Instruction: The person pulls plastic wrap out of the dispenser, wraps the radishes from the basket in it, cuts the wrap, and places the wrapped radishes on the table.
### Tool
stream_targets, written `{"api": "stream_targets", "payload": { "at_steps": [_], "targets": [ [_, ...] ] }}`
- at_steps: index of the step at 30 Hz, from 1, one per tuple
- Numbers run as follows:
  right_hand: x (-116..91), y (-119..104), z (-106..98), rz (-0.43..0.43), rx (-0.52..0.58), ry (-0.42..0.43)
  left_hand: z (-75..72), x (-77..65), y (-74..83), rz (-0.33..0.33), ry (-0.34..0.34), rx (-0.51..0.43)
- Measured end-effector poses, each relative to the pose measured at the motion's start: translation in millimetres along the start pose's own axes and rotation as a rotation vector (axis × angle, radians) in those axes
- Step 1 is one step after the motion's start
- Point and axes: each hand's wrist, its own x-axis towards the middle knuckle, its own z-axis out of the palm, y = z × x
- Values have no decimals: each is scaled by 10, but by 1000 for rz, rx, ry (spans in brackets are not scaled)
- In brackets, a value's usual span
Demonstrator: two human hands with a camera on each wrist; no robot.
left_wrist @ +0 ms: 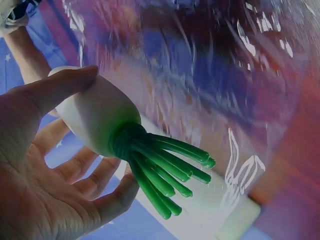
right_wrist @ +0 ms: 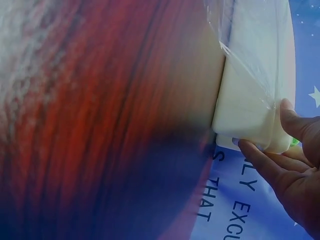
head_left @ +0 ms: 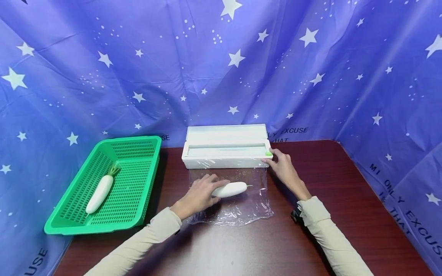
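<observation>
Currently, left hand (head_left: 200,192) grasps white radish (head_left: 232,189) over film (head_left: 238,214) on table (head_left: 348,184); green stalks (left_wrist: 160,167) show only in left wrist view. Right hand (head_left: 286,170) grips white box (head_left: 221,164), far table edge. Green basket (head_left: 100,229), left edge: second radish (head_left: 100,194).

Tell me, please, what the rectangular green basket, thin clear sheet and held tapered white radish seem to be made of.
Rectangular green basket: probably moulded plastic, smooth, judging by regular slots.
Thin clear sheet: likely glossy plastic film, given its bright creases.
Held tapered white radish: perhaps smooth plastic, since its shiny green stalks look moulded.
</observation>
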Motion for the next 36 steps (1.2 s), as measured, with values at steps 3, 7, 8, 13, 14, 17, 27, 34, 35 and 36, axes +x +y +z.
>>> {"api": "stream_targets", "payload": {
  "at_steps": [3, 7, 8, 13, 14, 17, 27, 34, 35, 36],
  "targets": [
    [1, -7, -6, -1, 0, -18, 77, 5, 36, 13, 3, 9],
    [3, -2, -12, -5, -18, -22, 155, 6, 46, 20, -14, 16],
    [2, 2, -11, -7, -23, -20, 172, 5, 45, 21, -20, 14],
    [4, 17, -6, -10, -18, -27, 237, -5, 57, 10, -44, -2],
    [4, 17, -5, -10, -14, -30, 249, -9, 60, 6, -48, -7],
    [2, 17, -2, -3, 16, -30, 289, -19, 70, 1, -51, -17],
    [3, 30, 21, 3, 52, -11, 346, -43, 93, 13, -36, 19],
    [40, 11, -18, 10, 21, -26, 340, -36, 92, 0, -53, -13],
    [45, 12, -28, 12, 8, -34, 343, -39, 90, -3, -54, -26],
    [49, 11, -38, 13, -2, -42, 344, -44, 88, -9, -58, -37]
  ]
}}
